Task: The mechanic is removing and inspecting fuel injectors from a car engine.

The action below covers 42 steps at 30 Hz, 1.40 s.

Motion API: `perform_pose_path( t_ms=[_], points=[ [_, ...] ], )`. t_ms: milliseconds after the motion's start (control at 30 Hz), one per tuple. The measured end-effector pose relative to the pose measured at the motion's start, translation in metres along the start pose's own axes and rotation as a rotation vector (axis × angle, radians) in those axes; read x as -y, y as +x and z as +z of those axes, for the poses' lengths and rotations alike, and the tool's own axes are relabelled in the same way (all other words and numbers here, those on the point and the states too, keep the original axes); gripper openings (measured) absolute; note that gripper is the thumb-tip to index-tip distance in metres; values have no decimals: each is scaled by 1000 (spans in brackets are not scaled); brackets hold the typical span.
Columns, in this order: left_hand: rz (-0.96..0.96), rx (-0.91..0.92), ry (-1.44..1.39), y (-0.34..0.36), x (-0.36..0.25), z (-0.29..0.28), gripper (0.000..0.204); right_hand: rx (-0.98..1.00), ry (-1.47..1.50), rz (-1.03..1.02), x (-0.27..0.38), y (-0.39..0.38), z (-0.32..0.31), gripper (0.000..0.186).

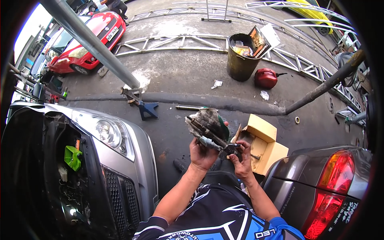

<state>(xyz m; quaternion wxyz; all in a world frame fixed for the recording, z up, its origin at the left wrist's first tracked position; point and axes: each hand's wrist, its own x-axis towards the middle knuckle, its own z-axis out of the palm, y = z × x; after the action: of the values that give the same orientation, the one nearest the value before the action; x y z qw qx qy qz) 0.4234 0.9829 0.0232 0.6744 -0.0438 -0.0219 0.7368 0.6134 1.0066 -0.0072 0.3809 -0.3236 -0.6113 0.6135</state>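
My left hand (202, 154) is closed around a grimy rag (200, 118) with a green section, cradling a long, dark metal part (209, 133) that lies diagonally across it. My right hand (242, 160) pinches the thicker lower-right end of that part with thumb and fingers. Behind my right hand, an open cardboard box (276, 152) lies on the ground with a small dark piece inside. A metal tube (186, 107) lies on the ground behind the rag.
A silver car front (136, 156) with open hood is left, a dark car rear (290, 172) right. Ahead are a blue jack stand (149, 111), poles (108, 60), a bin (240, 64), red container (265, 78), metal trusses, parked cars and a person at top left (117, 8).
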Motion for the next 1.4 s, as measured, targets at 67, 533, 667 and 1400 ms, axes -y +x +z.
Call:
perform_pose_path(
  t_ms=[67, 533, 667, 1400],
  points=[
    [12, -31, 22, 0, 0, 1, 59, -6, 1, 12, 0, 0, 1, 54],
    [32, 63, 51, -1, 7, 9, 61, -17, -136, -73, -9, -9, -5, 56],
    [66, 51, 36, 0, 10, 15, 68, -3, -94, -42, -2, -8, -4, 56],
    [211, -457, 803, -26, -13, 6, 36, 11, 502, 202, 18, -7, -11, 57]
  ],
)
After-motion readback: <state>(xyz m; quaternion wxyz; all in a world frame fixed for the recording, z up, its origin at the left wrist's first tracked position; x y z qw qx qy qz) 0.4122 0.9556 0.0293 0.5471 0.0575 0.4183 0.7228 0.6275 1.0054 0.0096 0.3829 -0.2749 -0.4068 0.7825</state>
